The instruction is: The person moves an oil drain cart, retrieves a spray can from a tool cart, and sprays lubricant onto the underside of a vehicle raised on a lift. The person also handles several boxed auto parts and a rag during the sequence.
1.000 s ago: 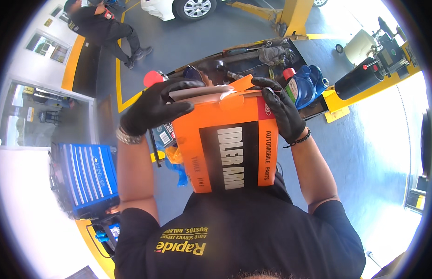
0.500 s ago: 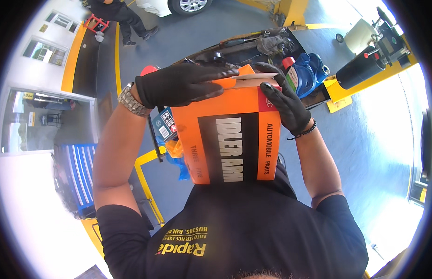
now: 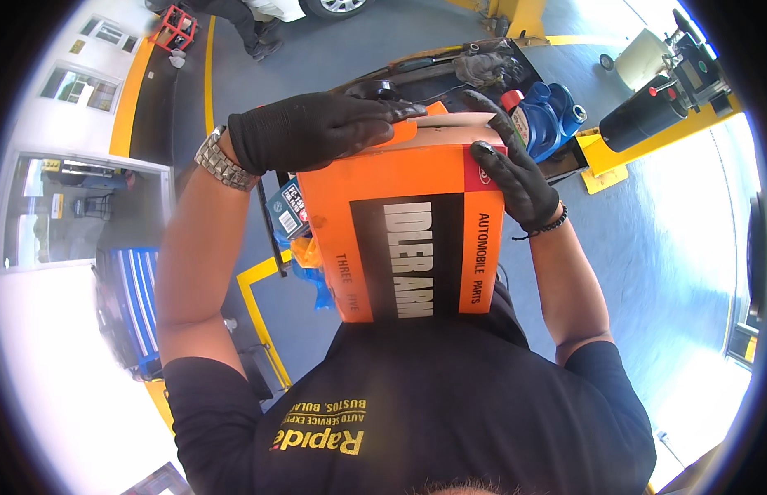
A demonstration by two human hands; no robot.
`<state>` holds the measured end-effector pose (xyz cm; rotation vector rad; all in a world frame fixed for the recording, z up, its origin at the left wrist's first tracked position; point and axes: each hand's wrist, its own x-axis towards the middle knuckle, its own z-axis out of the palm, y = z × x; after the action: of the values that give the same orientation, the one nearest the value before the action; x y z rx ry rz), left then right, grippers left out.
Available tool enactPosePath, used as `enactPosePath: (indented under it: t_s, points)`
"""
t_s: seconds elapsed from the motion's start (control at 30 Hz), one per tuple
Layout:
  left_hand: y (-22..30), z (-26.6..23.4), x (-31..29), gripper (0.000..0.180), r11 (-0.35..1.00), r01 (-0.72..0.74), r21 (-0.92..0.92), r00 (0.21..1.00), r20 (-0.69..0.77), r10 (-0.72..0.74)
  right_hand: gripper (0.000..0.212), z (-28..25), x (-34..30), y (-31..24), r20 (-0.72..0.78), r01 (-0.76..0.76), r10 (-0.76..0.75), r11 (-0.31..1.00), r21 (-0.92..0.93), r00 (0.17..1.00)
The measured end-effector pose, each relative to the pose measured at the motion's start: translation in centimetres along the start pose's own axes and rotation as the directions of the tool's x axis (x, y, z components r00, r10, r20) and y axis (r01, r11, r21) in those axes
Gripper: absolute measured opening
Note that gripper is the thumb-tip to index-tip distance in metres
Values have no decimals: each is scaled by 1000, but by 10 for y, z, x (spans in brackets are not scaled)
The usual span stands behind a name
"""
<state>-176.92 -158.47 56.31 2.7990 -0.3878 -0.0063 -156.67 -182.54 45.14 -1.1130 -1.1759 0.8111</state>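
Observation:
A large orange and black cardboard box (image 3: 404,235) is held against the front of my black shirt, its printed side toward me. Along its top, the flaps are partly raised. My left hand (image 3: 317,132), in a black glove, lies over the top left edge, its fingers together on an orange flap. In a matching glove, my right hand (image 3: 519,177) grips the top right corner, thumb on the printed side and fingers at the raised flap. What the box contains is hidden.
Beyond the box stands a dark tray cart (image 3: 433,82) with a grey rag (image 3: 487,70) and a blue jug (image 3: 548,120). A small dark blue box (image 3: 289,216) shows left of my box. Yellow lift parts (image 3: 647,148), a blue tool cabinet (image 3: 136,305) and another person's legs (image 3: 251,29) are around.
My left hand has shifted slightly left and its fingers have drawn back along the flap. The raised flap at the right stands higher. The other person's legs have moved right.

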Motion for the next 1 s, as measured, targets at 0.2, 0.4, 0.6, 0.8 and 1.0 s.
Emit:
enactPosePath:
  t_s: [0.2,0.4,0.6,0.8,1.0]
  points:
    - [1,-2,1,31,923,-296,247,954,35,297,61,-7,0,-1,-2,-82,83,993,84,997]
    - [3,-7,8,32,916,-312,252,950,95,298,59,-8,-4,0,-31,20,-20,1000,-20,999]
    - [-1,-10,8,32,894,-334,298,941,47,336,58,-11,-5,5,-11,-73,75,988,135,997]
    - [-4,-1,5,32,980,-191,48,981,55,188,59,-7,-5,13,-36,-37,46,977,210,998]
    - [7,12,-8,37,938,-299,176,954,14,301,66,-1,-11,12,20,38,-47,948,315,999]
